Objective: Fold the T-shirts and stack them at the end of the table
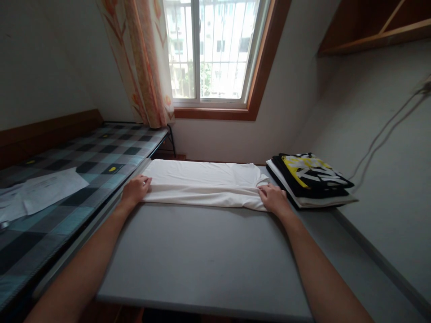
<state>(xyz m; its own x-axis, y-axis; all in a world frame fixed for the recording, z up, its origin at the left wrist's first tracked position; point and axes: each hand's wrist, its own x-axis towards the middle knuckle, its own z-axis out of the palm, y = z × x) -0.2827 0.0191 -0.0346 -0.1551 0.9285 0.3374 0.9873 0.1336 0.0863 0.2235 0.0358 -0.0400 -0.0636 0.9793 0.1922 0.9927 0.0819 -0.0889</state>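
Observation:
A white shirt (202,174) lies across the far part of the grey table (205,255), its near side folded over into a long strip. My left hand (135,190) is closed on the left end of that strip, thumb and fingers pinching the cloth. At the right end, by what looks like the collar, my right hand (273,198) pinches the fabric with its fingers partly hidden from view. Both arms reach forward over the table.
A stack of folded clothes (311,181), black, white and yellow-printed on top, sits right of the shirt. Left of the table is a bed with a checked mattress (134,152) and paper sheets (54,190). A cable (380,134) hangs along the right wall. Behind is a window (212,54).

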